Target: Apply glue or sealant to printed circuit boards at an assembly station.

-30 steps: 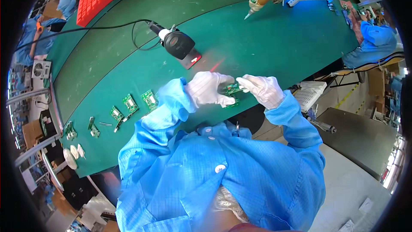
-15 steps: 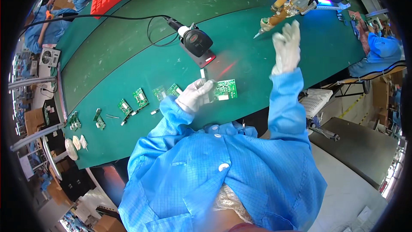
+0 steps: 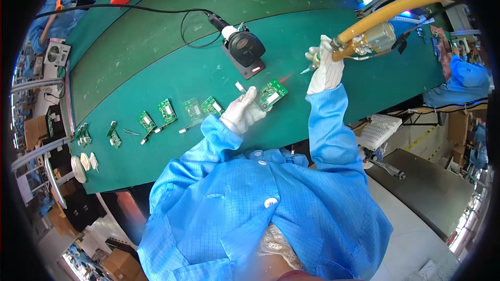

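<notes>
My left hand (image 3: 240, 114), in a white glove, is closed on the edge of a green circuit board (image 3: 274, 92) with a white block on it. The board is held slightly tilted, in front of a black barcode scanner (image 3: 247, 48) on a stand. To the right, my gloved right hand (image 3: 329, 68) is wrapped around the front of a glue gun (image 3: 374, 40) that hangs on a thick yellow hose (image 3: 411, 4). Its pointed nozzle (image 3: 307, 69) sticks out to the left, apart from the board. The palm side of the right hand is partly hidden.
Left of my left hand several circuit boards (image 3: 166, 111) lie in a row on the green mat (image 3: 182, 148). Tweezers (image 3: 131, 132) and small white pieces (image 3: 84, 161) lie farther left. A black cable (image 3: 130, 6) crosses the far side. Co-workers' blue sleeves (image 3: 466, 75) show at both edges.
My right hand, open before, has closed around the glue gun, and the gun has tilted. My left hand has turned the board and lifted or shifted it slightly. The whole view has shifted a little.
</notes>
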The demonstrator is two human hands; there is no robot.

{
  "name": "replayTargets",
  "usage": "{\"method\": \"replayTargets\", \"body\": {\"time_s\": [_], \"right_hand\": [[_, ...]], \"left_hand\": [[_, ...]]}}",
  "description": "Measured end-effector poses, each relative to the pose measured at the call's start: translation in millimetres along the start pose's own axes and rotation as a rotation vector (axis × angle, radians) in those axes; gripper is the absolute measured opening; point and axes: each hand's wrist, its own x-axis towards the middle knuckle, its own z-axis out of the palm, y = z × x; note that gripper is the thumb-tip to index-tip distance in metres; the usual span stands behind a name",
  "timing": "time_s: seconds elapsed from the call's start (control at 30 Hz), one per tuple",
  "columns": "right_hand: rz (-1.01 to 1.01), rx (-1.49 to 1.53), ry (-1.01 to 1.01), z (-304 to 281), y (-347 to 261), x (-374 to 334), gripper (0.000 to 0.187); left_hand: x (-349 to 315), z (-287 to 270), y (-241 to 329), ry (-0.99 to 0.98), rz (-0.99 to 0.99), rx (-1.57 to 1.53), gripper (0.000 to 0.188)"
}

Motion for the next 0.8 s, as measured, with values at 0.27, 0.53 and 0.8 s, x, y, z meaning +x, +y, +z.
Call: {"method": "replayTargets", "body": {"time_s": [0.27,0.53,0.8], "right_hand": [[-0.015,0.073,-0.055,8,4,-26,0.054],[0.004,0.107,-0.157,19,0,-51,0.054],[0.006,0.106,-0.144,24,-5,-60,0.051]], "left_hand": [[28,0,-28,0.142,0.047,0.036,0.042],[22,13,-20,0.115,0.331,0.592,0.051],[14,21,-13,0.072,0.317,0.570,0.054]]}}
